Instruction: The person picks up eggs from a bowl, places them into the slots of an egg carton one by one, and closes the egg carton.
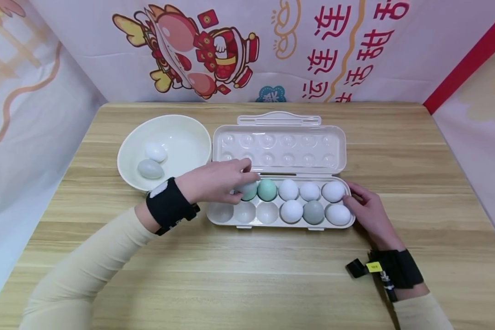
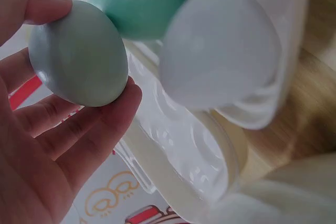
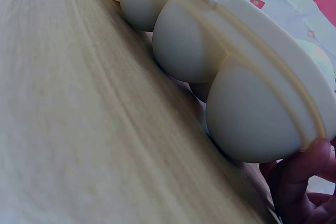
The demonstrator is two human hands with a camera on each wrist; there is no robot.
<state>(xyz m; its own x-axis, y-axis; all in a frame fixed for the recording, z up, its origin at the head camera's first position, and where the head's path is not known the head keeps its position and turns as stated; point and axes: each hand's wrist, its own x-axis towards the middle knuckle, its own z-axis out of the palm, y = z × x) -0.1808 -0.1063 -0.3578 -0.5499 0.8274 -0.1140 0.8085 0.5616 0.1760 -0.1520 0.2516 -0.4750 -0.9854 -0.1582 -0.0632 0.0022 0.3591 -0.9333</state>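
Observation:
My left hand (image 1: 216, 180) is over the left part of an egg carton (image 1: 235, 224), pinching a pale grey egg (image 2: 79, 53) between thumb and fingertips. In the head view the fingers partly hide that egg. Beside it, a green egg (image 1: 267, 189) sits in the back row. White eggs (image 1: 288, 189) and a grey egg (image 1: 314, 212) fill cups toward the right; three cups at the front left hold nothing. At the carton's right end, my right hand (image 1: 371, 213) grips the rim, its curled fingers (image 3: 302, 174) against the corner in the right wrist view.
A cream bowl (image 1: 189, 133) at the left holds a white egg (image 1: 156, 151) and a grey egg (image 1: 150, 169). The carton's clear lid (image 1: 338, 146) lies open behind the cups. A printed cloth (image 1: 272, 64) hangs behind the wooden table (image 1: 247, 275).

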